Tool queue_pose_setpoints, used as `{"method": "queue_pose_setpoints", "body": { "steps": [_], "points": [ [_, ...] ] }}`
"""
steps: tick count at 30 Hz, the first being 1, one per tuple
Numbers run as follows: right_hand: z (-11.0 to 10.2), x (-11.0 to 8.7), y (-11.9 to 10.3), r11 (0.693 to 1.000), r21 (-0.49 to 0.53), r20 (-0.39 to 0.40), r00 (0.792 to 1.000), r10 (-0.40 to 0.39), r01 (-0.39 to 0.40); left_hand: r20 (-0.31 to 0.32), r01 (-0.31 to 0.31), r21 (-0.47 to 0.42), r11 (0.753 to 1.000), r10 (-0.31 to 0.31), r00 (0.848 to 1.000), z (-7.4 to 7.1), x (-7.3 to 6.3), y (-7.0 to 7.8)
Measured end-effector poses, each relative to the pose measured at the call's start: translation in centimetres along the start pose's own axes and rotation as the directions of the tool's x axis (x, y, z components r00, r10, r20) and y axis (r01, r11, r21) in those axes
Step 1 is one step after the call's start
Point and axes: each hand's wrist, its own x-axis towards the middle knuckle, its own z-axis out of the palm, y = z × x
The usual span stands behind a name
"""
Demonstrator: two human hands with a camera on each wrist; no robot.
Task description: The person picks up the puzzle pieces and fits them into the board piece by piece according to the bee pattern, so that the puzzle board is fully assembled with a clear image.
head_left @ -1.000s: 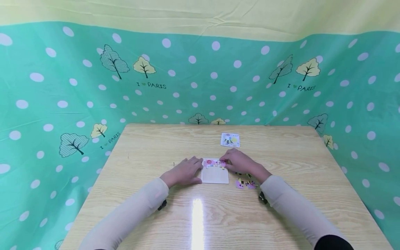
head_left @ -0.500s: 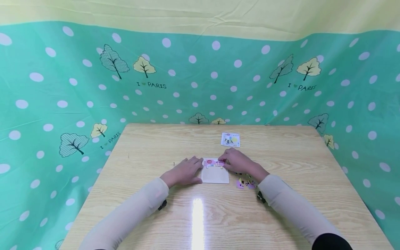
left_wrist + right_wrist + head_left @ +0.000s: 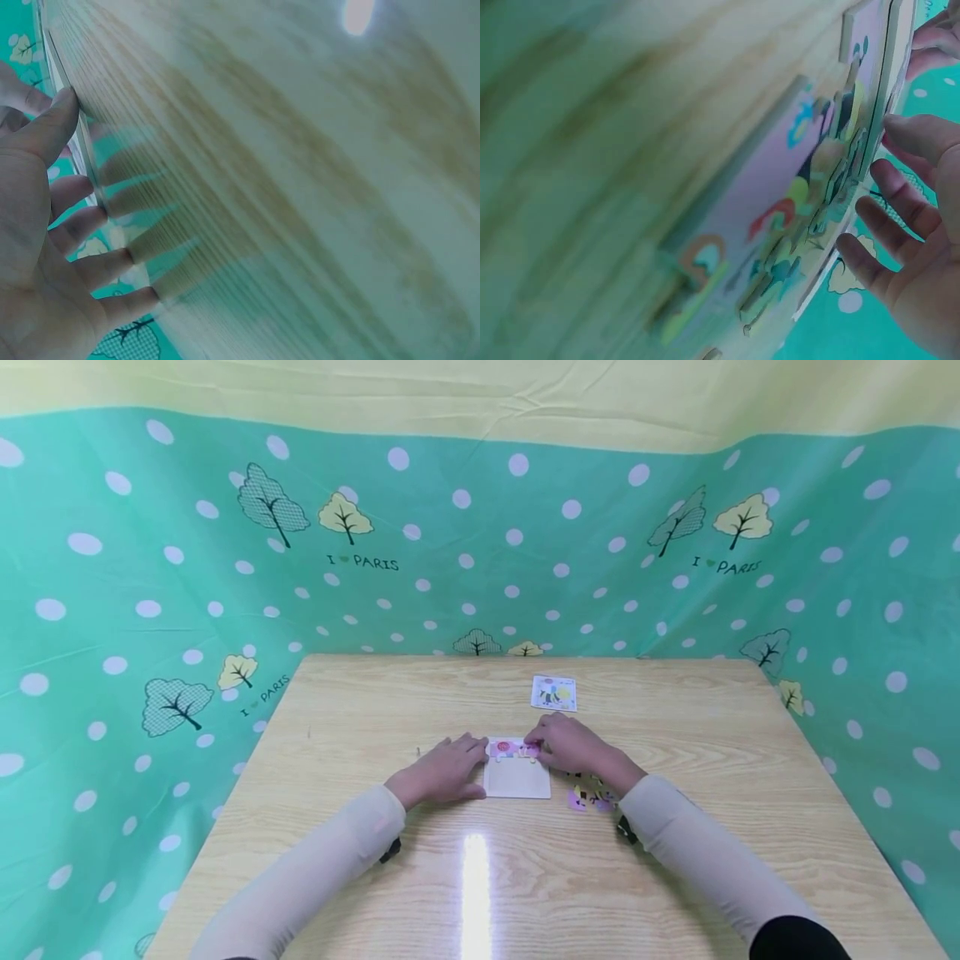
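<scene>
A white puzzle board (image 3: 517,781) lies on the table, with a strip of pink puzzle pieces (image 3: 504,748) along its far side. My left hand (image 3: 447,770) rests at the board's left edge, fingers spread and lightly bent. In the left wrist view its thumb (image 3: 58,120) touches the board's edge. Over the far right corner of the board, my right hand (image 3: 572,748) pinches a pink puzzle piece between thumb and forefinger, right at the strip's end; the fingers hide most of this piece. Its other fingers (image 3: 870,259) hang loose in the right wrist view.
Several loose puzzle pieces (image 3: 577,799) lie on the table right of the board, partly under my right forearm. A picture card (image 3: 553,693) with a bee lies beyond the board. The wooden table (image 3: 375,693) ends at a green dotted curtain (image 3: 420,610).
My right hand has shifted slightly left, and the piece under its fingers now sits closer in line with the strip. The left hand and board have stayed in place.
</scene>
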Motion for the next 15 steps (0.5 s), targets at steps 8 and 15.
{"method": "queue_pose_setpoints", "body": {
  "steps": [8,15],
  "points": [
    [0.12,-0.09,0.13,1.0,0.025,-0.025,1.0,-0.016,0.017,-0.003,-0.002,-0.006,1.0,0.002,1.0,-0.01,0.02,-0.01],
    [0.12,0.0,-0.3,1.0,-0.021,-0.043,0.999,-0.024,0.023,-0.007,-0.002,-0.017,1.0,0.002,1.0,0.0,0.01,0.02]
  ]
}}
